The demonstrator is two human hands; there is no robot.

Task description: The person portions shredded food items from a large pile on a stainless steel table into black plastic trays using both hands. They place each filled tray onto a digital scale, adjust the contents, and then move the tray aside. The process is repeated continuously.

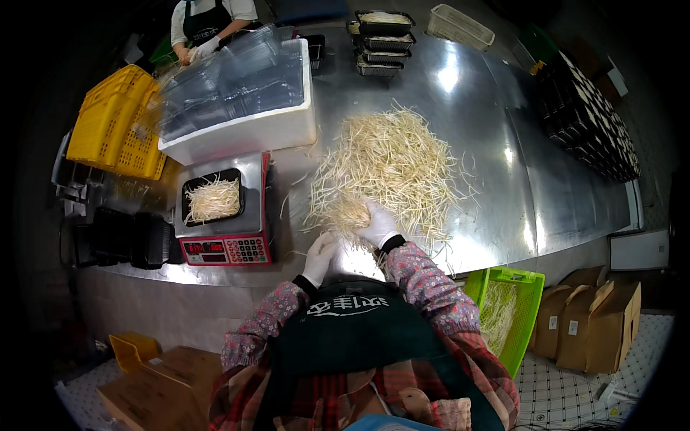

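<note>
In the head view, a large loose pile of bean sprouts [396,161] lies on the steel table before me. At its near edge my white-gloved right hand [379,223] grips a bunch of bean sprouts [347,214]. My left hand [322,254], also gloved, is just below and left of that bunch; its fingertips point at it, and whether they pinch any strands is unclear. To the left, a black plastic tray [242,200] filled with sprouts rests on a digital scale [223,251] with a lit red display.
Behind the scale stands a white foam box [242,137] of clear plastic lids [232,81]. Yellow crates [105,126] and black trays [124,237] are at left. Filled trays [384,42] are stacked at the back. A co-worker [207,27] stands far left. A green crate [531,301] sits low right.
</note>
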